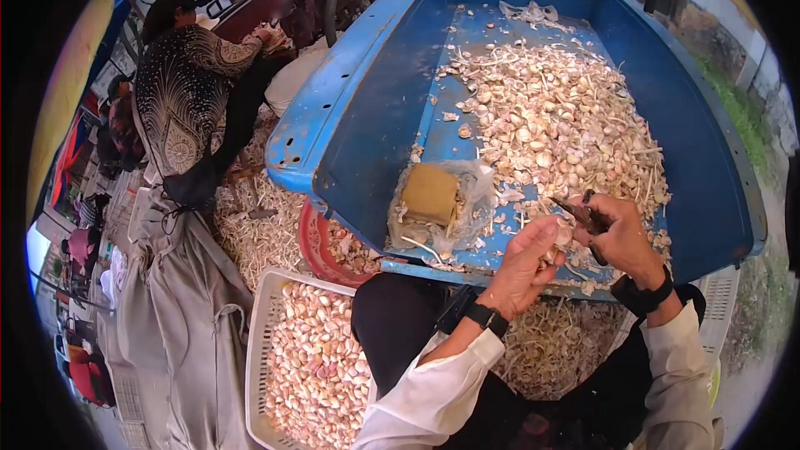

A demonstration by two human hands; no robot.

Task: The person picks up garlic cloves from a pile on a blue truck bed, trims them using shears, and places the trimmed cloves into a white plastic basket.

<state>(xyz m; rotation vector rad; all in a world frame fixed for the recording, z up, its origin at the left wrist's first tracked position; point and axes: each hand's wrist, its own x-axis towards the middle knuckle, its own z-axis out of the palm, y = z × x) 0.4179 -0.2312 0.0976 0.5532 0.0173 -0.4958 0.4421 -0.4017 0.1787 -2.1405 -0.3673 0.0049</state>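
My left hand (pixel 523 265) pinches a pale garlic clove (pixel 563 234) between thumb and fingertips, near the front edge of the blue cart bed (pixel 358 125). Dark metal scissors (pixel 587 218) are gripped in my right hand (pixel 623 237), their blades pointing left, close above the clove. Beyond both hands spreads a heap of garlic (pixel 558 117) with loose skins and stalk bits, lying on the floor of the bed. Part of the scissors' handles is hidden by my right fingers.
A tan block (pixel 430 193) lies on clear plastic at the bed's left front. To the lower left stand a white crate (pixel 260 367) of cloves and a red basin (pixel 312 242). Another person (pixel 179 92) sits at left, beside a grey cloth sack (pixel 179 325).
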